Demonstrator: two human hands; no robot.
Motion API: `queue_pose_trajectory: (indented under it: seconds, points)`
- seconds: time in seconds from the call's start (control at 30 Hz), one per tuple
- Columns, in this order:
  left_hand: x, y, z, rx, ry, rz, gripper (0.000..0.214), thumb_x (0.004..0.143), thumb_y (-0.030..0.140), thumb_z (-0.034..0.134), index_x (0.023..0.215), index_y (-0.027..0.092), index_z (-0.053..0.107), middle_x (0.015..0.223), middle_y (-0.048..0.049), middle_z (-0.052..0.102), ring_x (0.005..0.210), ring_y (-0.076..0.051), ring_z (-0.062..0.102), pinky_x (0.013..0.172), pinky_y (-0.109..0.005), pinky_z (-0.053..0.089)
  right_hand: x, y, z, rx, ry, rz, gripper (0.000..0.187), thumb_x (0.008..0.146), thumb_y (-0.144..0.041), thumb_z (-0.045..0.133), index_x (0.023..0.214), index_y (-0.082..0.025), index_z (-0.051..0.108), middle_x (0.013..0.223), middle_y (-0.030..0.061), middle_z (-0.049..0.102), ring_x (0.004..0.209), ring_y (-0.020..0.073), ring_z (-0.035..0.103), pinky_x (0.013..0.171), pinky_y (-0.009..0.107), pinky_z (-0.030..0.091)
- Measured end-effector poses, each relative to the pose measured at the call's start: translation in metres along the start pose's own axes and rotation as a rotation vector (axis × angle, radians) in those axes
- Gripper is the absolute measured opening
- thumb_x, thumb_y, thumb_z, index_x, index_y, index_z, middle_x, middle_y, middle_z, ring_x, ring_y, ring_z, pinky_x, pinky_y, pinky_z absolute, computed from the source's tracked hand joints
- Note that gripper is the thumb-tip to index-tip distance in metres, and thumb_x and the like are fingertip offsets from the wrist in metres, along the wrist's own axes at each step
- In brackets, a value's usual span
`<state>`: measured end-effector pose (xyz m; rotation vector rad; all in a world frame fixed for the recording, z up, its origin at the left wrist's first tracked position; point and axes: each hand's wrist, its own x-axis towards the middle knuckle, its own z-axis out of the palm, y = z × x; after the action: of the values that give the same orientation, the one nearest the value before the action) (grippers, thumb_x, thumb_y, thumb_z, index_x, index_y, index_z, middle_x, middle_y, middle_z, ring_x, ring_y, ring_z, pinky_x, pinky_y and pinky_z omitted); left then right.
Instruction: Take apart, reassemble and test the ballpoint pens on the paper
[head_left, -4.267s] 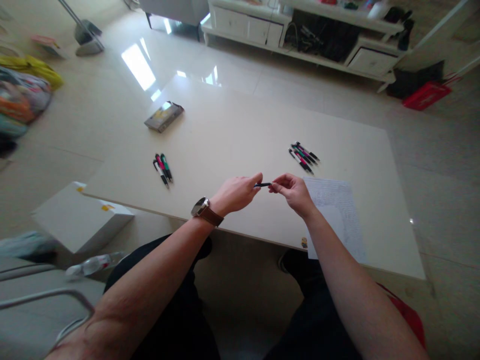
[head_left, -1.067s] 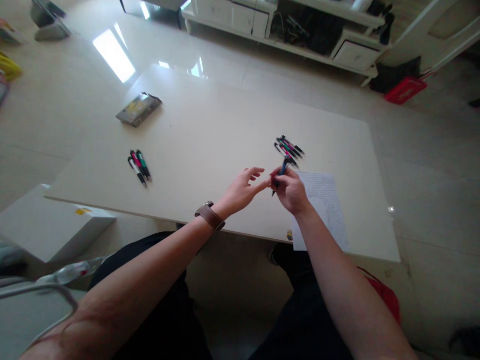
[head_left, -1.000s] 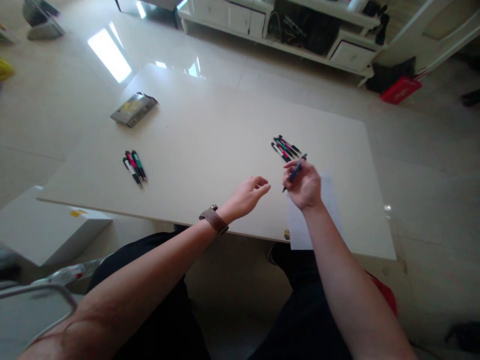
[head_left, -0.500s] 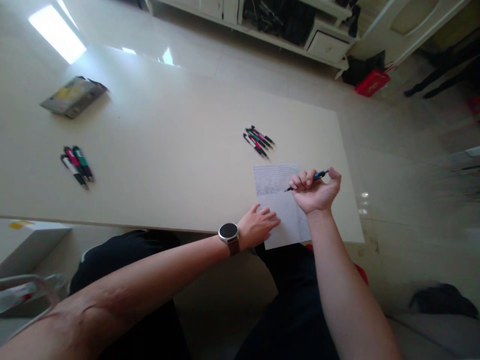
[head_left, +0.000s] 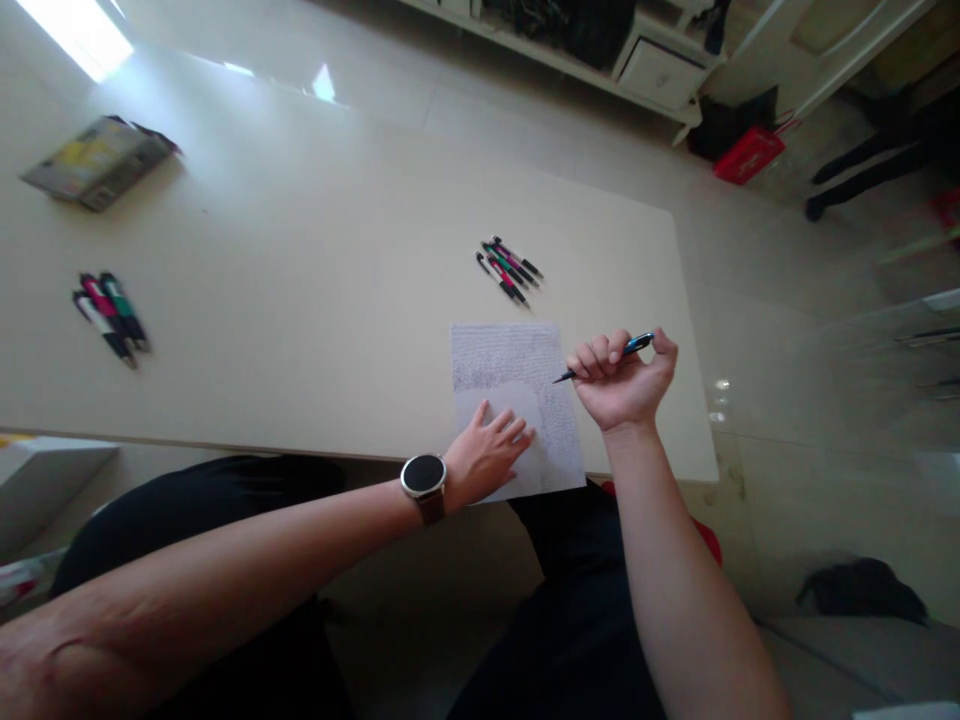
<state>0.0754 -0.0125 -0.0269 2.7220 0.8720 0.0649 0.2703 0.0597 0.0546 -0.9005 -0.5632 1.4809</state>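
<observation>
Right of centre in the frame, the right hand (head_left: 622, 380) grips a blue-and-black pen (head_left: 638, 345), the fingers curled round it and the thumb at its upper end. The pen slants, its tip pointing down to the left over the right part of a sheet of paper (head_left: 504, 347); whether tip and sheet touch, I cannot tell. The left hand (head_left: 491, 455), at lower centre, grasps nothing; it lies with its fingers spread on the pale lower part of the sheet, a round-faced watch (head_left: 424, 475) on its wrist. Small dark lines fill the sheet's top and right side, and its lower edge reaches past the near edge of the white table (head_left: 322, 270).

Just above the sheet lies a bunch of pens (head_left: 510, 272) with white, pink, green and purple on them. At the left of the frame, three pens (head_left: 110, 320), white, pink and green, lie side by side. A grey-and-yellow box (head_left: 101, 162) rests at upper left.
</observation>
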Motion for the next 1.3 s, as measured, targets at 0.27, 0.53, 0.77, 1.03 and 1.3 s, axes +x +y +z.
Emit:
queue_pose_trajectory:
  seconds: [0.27, 0.53, 0.77, 1.03, 1.3]
  points:
    - [-0.009, 0.003, -0.006, 0.009, -0.03, -0.033, 0.056, 0.091, 0.04, 0.062, 0.14, 0.018, 0.047, 0.141, -0.0158, 0.05, 0.135, -0.032, 0.04, 0.113, -0.063, 0.032, 0.001, 0.006, 0.005, -0.111, -0.067, 0.008, 0.052, 0.081, -0.061, 0.056, 0.052, -0.022, 0.039, 0.052, -0.0031, 0.028, 0.05, 0.0124, 0.03, 0.051, 0.032, 0.034]
    - [-0.011, 0.005, -0.008, 0.008, -0.012, -0.047, 0.043, 0.092, 0.035, 0.06, 0.131, 0.018, 0.054, 0.137, -0.0155, 0.052, 0.132, -0.033, 0.042, 0.111, -0.066, 0.033, 0.0, 0.011, 0.012, -0.141, -0.11, 0.014, 0.049, 0.081, -0.06, 0.055, 0.053, -0.022, 0.04, 0.055, -0.0029, 0.028, 0.052, 0.0131, 0.032, 0.056, 0.033, 0.036]
    - [-0.012, 0.006, -0.01, 0.004, -0.02, -0.06, 0.034, 0.094, 0.026, 0.053, 0.127, 0.017, 0.056, 0.134, -0.0143, 0.054, 0.129, -0.032, 0.044, 0.108, -0.068, 0.036, 0.001, 0.014, 0.015, -0.074, -0.128, 0.041, 0.048, 0.08, -0.056, 0.058, 0.053, -0.022, 0.038, 0.055, -0.0032, 0.029, 0.052, 0.0127, 0.032, 0.056, 0.032, 0.037]
    - [-0.013, 0.006, -0.011, 0.009, -0.026, -0.06, 0.036, 0.093, 0.025, 0.053, 0.128, 0.017, 0.055, 0.133, -0.0144, 0.054, 0.129, -0.033, 0.044, 0.108, -0.068, 0.034, -0.001, 0.016, 0.017, -0.02, -0.096, 0.05, 0.048, 0.08, -0.055, 0.06, 0.055, -0.022, 0.035, 0.055, -0.0034, 0.03, 0.052, 0.013, 0.033, 0.055, 0.032, 0.038]
    - [-0.015, 0.006, -0.009, 0.014, -0.024, -0.061, 0.037, 0.093, 0.024, 0.052, 0.13, 0.017, 0.055, 0.137, -0.0149, 0.052, 0.13, -0.033, 0.042, 0.109, -0.068, 0.034, -0.001, 0.016, 0.018, -0.111, -0.055, 0.026, 0.049, 0.081, -0.06, 0.055, 0.054, -0.023, 0.037, 0.054, -0.0028, 0.029, 0.052, 0.0141, 0.032, 0.055, 0.034, 0.038]
